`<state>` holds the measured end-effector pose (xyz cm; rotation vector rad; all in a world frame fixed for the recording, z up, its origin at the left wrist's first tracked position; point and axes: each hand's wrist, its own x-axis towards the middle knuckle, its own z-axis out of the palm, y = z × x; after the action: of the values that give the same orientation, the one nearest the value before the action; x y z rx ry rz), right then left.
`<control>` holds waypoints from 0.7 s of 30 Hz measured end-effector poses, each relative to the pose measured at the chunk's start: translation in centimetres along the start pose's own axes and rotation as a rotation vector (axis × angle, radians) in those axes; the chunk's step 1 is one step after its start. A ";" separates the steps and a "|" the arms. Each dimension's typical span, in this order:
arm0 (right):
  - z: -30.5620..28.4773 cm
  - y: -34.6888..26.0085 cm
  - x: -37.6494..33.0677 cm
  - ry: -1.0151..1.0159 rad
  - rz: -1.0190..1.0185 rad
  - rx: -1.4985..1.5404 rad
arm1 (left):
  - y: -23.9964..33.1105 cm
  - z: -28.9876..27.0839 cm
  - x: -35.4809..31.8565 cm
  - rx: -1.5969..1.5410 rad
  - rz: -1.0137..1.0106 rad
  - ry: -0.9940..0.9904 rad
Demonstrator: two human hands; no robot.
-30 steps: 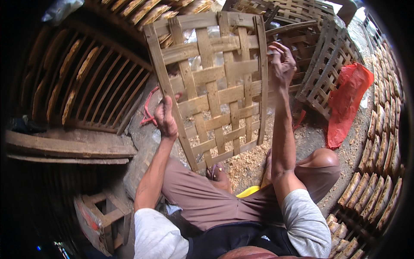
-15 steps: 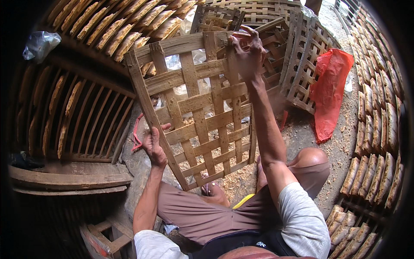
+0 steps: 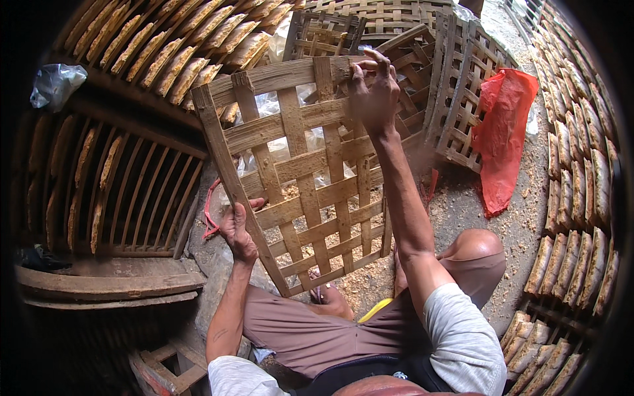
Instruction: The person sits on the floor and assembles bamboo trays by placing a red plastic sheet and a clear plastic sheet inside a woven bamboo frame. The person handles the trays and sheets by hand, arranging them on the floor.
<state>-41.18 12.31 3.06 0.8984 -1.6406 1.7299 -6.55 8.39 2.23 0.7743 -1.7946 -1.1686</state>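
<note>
A rectangular woven bamboo tray [image 3: 307, 168] stands tilted in front of me, its open lattice of flat strips fixed in a wooden frame. My left hand [image 3: 239, 232] is closed around the left side of the frame, low down, with the thumb side against the lattice. At the upper right corner, my right hand [image 3: 375, 86] has its fingers bent over the top edge; the palm is partly blurred. Crumbs [image 3: 350, 294] on the floor show through the gaps and below the tray.
More woven trays [image 3: 462, 92] lean together at the back, with a red plastic sheet [image 3: 505, 132] draped beside them. Racks of pale slabs [image 3: 581, 165] curve along the right and upper left [image 3: 178, 56]. A slatted rack [image 3: 132, 185] and a small wooden stool [image 3: 168, 366] stand left.
The tray's top edge has dipped slightly, and my right hand has come down a little and left with it. Both hands stay at the same parts of the frame.
</note>
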 end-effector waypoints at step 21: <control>-3.0 4.7 1.9 0.010 -0.014 -0.086 | -0.5 0.0 -0.1 -0.063 -0.022 -0.015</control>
<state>-46.27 14.93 1.73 0.8579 -1.6849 1.6381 -6.49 8.30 1.75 0.7523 -1.7562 -1.2426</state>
